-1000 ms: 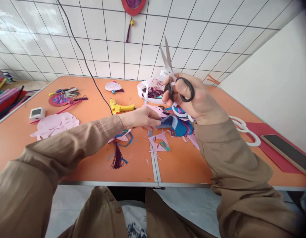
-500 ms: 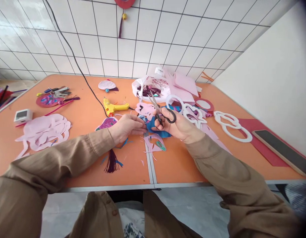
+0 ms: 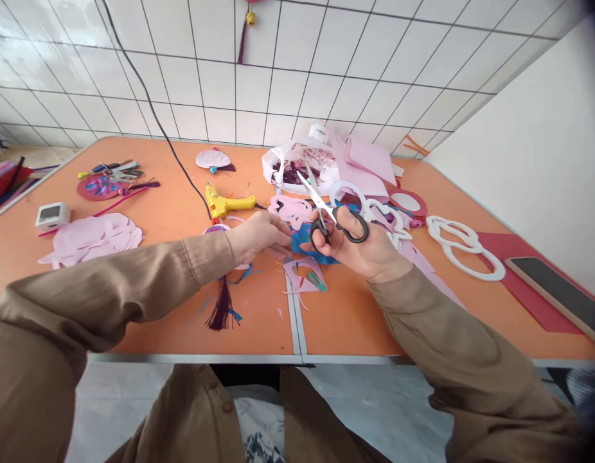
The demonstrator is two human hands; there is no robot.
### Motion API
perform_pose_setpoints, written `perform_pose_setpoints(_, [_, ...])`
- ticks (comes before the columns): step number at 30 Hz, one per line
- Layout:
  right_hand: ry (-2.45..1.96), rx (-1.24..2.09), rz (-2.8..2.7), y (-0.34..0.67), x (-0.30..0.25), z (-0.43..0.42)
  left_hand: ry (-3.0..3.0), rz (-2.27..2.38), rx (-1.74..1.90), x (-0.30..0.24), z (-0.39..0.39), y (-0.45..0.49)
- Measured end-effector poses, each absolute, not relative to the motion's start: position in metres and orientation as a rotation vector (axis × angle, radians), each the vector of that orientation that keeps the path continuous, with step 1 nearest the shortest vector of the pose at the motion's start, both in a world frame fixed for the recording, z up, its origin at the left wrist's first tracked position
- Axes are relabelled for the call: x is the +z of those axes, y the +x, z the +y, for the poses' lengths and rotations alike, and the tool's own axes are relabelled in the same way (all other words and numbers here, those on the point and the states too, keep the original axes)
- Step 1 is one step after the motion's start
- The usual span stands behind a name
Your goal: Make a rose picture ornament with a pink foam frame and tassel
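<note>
My right hand grips black-handled scissors, thumb and fingers through the loops, blades parted and pointing up and to the left. My left hand rests on the orange table with its fingers pinched on the edge of a blue paper piece that lies between both hands. Pink paper scraps sit just in front of the hands, and a dark purple tassel lies by my left forearm.
A yellow glue gun with a black cable lies behind my left hand. White foam rings, red sheets, a dark tablet, a plastic bag and pink cut-outs are spread around. A white wall stands at the right.
My right hand came down from head height, where the scissors pointed up, to the table beside the blue paper. My left hand has stayed on the blue piece.
</note>
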State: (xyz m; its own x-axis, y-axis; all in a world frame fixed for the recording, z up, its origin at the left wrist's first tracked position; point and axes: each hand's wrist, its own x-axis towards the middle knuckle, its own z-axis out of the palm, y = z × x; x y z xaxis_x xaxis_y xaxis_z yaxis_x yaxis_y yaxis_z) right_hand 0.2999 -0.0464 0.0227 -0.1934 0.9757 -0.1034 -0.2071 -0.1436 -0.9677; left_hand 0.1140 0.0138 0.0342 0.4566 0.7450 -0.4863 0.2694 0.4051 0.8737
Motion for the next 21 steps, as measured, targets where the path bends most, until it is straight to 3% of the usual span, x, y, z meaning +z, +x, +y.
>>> perform_pose_setpoints(5, [-1.065,1.533,-1.169,0.301,0.02,-0.046,1.312,1.01,0.231,0.06,0.028,0.101])
perform_pose_setpoints(10, [-1.073,1.495,-1.192,0.303,0.019,-0.047,1.275,1.019,0.202,0.047,0.017,0.108])
perform_pose_setpoints(21, [-1.176,1.516,-1.251,0.316,0.035,-0.07,1.181,1.069,0.413,0.028,0.003,0.126])
